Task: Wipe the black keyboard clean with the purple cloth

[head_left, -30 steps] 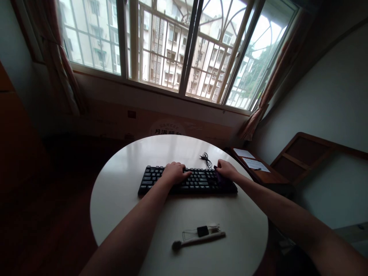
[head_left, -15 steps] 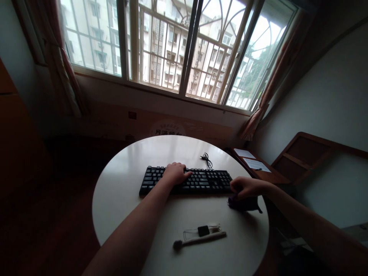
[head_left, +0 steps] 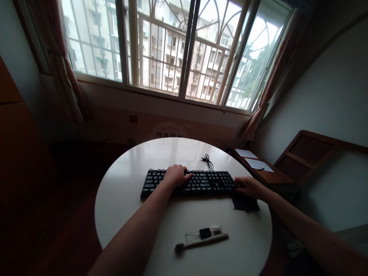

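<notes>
A black keyboard [head_left: 209,182] lies across the middle of a round white table [head_left: 126,199]. My left hand [head_left: 176,176] rests flat on the keys left of centre, fingers stretched out to the right. My right hand [head_left: 248,186] is at the keyboard's right end, fingertips against its edge. A dark cloth [head_left: 246,203] lies spread on the table under that hand and wrist. The light is too dim to show whether the right fingers grip anything.
Near the table's front edge lie a long-handled brush [head_left: 201,242], a wire tool with a small black block [head_left: 204,232]. A coiled black cable [head_left: 207,160] sits behind the keyboard. A wooden side surface with papers [head_left: 255,164] stands right of the table; a barred window [head_left: 178,50] fills the back.
My right hand came off the keyboard's right side carrying the dark cloth, dropped to the table, and the cloth now lies flat while the hand is back at the keyboard's end. The left hand stayed.
</notes>
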A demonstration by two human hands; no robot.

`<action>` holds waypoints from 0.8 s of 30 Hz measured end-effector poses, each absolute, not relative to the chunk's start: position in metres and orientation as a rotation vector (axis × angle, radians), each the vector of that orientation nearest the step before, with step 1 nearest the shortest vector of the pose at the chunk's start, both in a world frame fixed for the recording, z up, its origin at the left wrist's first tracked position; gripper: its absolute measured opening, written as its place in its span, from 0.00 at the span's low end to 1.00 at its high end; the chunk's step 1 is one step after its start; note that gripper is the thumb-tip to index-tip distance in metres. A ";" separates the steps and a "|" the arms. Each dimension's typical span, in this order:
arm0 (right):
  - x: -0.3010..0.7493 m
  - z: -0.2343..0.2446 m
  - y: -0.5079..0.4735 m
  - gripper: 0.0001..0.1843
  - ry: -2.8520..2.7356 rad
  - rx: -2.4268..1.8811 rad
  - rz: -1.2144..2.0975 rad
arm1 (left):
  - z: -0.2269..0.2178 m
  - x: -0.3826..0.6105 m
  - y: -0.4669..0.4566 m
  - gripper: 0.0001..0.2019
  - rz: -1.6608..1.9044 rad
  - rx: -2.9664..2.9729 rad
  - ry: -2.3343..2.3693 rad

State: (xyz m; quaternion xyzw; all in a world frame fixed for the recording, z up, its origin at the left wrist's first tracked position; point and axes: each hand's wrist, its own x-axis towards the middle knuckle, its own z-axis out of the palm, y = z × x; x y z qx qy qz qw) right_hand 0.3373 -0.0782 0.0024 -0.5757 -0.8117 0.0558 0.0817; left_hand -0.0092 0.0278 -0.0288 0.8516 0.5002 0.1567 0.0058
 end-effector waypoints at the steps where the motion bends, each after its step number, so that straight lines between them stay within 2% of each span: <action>1: 0.341 0.003 -0.082 0.07 -2.425 -1.740 0.148 | -0.029 -0.009 0.028 0.29 0.489 2.664 1.567; 12: 0.350 0.001 -0.088 0.07 -2.473 -1.744 0.056 | -0.026 -0.010 0.026 0.30 0.491 2.638 1.554; 24: 0.313 0.004 -0.085 0.13 -2.677 -1.394 -0.243 | -0.024 -0.008 0.025 0.28 0.475 2.601 1.565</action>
